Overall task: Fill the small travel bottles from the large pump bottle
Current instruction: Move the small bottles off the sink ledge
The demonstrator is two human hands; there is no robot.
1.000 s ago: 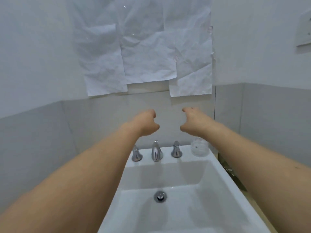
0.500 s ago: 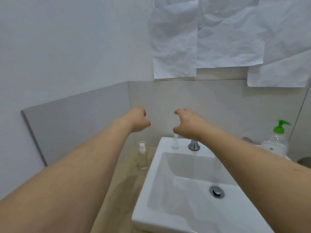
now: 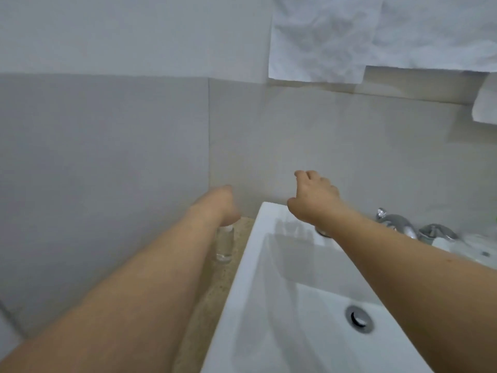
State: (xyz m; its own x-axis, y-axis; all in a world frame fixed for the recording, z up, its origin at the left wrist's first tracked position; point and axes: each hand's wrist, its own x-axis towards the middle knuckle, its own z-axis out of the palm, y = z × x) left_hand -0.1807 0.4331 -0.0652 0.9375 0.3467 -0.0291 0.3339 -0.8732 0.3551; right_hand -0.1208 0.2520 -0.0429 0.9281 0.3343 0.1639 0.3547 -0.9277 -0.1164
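One clear bottle point(image 3: 224, 244) stands upright on the beige table point(image 3: 215, 292), in the strip between the grey wall point(image 3: 107, 170) and the left rim of the white sink point(image 3: 269, 278). It has a white top. What it holds cannot be told; the body looks see-through.

The left hand point(image 3: 222, 205) hangs right over the bottle's top, touching or just above it. Its fingers point down and away, hidden behind the knuckles, so whether they pinch the top cannot be told.

The right hand point(image 3: 313, 197) hovers over the sink's far left corner, above the rim. Its fingers point(image 3: 306, 175) are loosely bent and slightly apart, holding nothing.

The sink basin holds no visible water; one round metal drain point(image 3: 359, 318) sits in its floor. On the far rim stand a chrome spout point(image 3: 398, 222) and one chrome tap handle point(image 3: 437, 231) to its right. A second metal piece point(image 3: 322, 232) shows partly under the right forearm. At the far right edge something white sits blurred on the rim, too cut off to name.

Three crumpled paper sheets point(image 3: 317, 41) hang on the wall above.
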